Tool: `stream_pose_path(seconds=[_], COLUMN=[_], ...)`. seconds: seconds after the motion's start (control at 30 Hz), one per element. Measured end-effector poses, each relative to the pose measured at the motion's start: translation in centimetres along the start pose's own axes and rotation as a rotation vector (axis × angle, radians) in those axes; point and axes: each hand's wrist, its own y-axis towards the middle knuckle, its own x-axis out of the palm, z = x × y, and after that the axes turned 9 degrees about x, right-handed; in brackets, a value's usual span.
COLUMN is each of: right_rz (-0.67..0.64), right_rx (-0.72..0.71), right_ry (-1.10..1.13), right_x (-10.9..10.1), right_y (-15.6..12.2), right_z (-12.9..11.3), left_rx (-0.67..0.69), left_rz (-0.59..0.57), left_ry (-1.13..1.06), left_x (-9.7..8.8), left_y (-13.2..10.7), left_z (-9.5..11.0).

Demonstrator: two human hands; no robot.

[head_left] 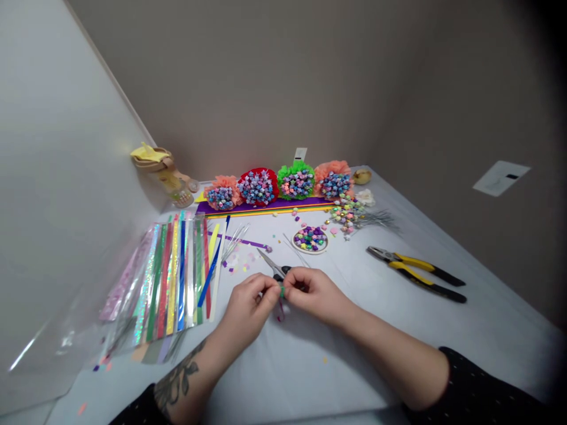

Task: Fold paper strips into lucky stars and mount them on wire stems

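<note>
L hand (248,307) & R hand (312,292) are together just above the counter (283,378), fingers of both closed, pinching a small green paper strip (282,290) btwn them. A thin pink strip (280,311) hangs just below the fingers. Scissors (271,264) sit right behind the hands, blades pointing away to the left, black handle by the R hand's fingers; can't tell if held or just lying there. Left of the hands: small paper bits (239,262), then a clear plastic sleeve (170,277) of long shiny colored paper strips, w/ a blue strip (209,274) across it. To the right, well apart from the hands: yellow & black pliers (411,271) on the counter. Further ahead: a round dish of paper stars (310,239), w/ a loose pile of stars (348,211) to its right. Farthest: a row of 4 star bunches in tissue (277,186) behind a purple strip (266,206), near the wall (221,77).
</note>
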Motion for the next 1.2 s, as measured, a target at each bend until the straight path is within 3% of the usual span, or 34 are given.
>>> stream_pose_path(seconds=[0.23, 0.73, 1.0, 1.2], right_rz=[0.074, -0.004, 0.232, 0.097], right_rx=[-0.026, -0.013, -0.302, -0.057], right_ry=[0.032, -0.029, -0.231, -0.041], right_x=[0.16, 0.11, 0.13, 0.57], right_y=[-0.07, 0.00, -0.72, 0.06], right_z=[0.11, 0.22, 0.05, 0.43], left_rx=[-0.094, -0.165, -0.268, -0.146], left_rz=[0.035, -0.022, 0.084, 0.037], left_ry=[-0.132, -0.191, -0.289, -0.172], left_x=[0.42, 0.41, 0.07, 0.60], left_y=[-0.04, 0.13, 0.54, 0.18], left_z=[0.02, 0.34, -0.19, -0.49])
